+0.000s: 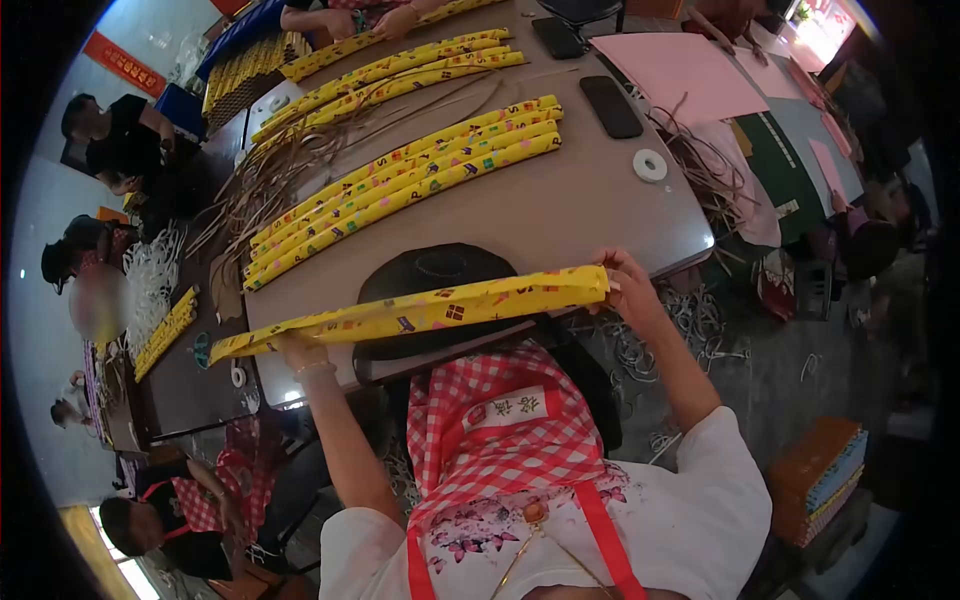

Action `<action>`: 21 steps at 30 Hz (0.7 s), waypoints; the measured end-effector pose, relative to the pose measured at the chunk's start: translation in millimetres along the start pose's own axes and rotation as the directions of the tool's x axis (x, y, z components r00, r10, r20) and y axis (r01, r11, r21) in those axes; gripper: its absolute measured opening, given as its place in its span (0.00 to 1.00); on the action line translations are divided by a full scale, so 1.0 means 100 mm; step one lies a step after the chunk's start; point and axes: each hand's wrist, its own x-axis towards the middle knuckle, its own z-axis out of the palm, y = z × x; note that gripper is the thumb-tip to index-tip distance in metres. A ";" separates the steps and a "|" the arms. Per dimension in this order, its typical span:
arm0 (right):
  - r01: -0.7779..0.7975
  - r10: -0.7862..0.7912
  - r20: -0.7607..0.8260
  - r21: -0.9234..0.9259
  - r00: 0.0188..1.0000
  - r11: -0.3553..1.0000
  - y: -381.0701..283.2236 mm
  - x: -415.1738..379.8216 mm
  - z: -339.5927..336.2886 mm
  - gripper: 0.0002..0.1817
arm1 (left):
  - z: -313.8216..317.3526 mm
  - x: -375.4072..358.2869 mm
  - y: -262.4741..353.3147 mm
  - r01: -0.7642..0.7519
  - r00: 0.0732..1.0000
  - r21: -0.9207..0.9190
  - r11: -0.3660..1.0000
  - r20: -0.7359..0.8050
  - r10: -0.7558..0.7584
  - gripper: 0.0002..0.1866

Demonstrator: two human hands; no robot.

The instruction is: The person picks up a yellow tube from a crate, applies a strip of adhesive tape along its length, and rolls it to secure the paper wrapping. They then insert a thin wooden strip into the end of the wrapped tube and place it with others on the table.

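A long yellow printed wrapped roll stretches sideways in front of me, over the near edge of the table. My left hand grips it from below near its left end, where the wrap hangs loose and flattened; part of the fingers is hidden behind it. At the right end, my right hand is closed on the roll's tip. Behind the roll lies a black rounded pad, partly covered. Beyond that, several similar yellow rolls rest side by side on the table.
Brown strips lie tangled at the table's left. Two dark phones, one of them nearer, and a white tape roll sit on the right. Pink sheets cover another table. Co-workers sit around; one person's hands work across the table.
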 end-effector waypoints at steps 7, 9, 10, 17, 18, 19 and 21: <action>0.063 0.028 0.325 -0.265 0.945 0.962 -0.14 -0.12 0.21 0.20 | -0.29 0.25 0.18 0.067 0.996 -0.034 0.997 -0.056 -0.068 0.24; 0.035 0.075 0.345 -0.302 0.936 0.953 -0.19 -0.11 0.21 0.21 | -0.44 0.40 0.17 0.020 0.999 0.002 1.000 0.051 -0.020 0.23; 0.012 0.121 0.362 -0.344 0.924 0.939 -0.21 -0.09 0.20 0.22 | -0.46 0.40 0.18 0.021 0.998 0.006 1.000 0.052 -0.022 0.23; 0.277 0.065 0.499 -0.580 0.864 0.766 -0.18 -0.06 0.16 0.23 | -0.72 0.59 0.15 0.098 0.986 -0.028 0.995 0.135 -0.093 0.20; 0.276 0.069 0.501 -0.580 0.862 0.767 -0.19 -0.07 0.18 0.23 | -0.78 0.66 0.14 0.087 0.984 0.017 0.996 0.152 -0.088 0.21; 0.317 0.083 0.507 -0.649 0.858 0.691 -0.23 -0.09 0.23 0.25 | -0.77 0.64 0.15 0.084 0.986 0.015 0.996 0.146 -0.086 0.21; 0.353 0.111 0.521 -0.705 0.847 0.615 -0.29 -0.15 0.33 0.28 | -0.79 0.64 0.18 0.132 0.965 -0.048 0.990 0.233 -0.117 0.22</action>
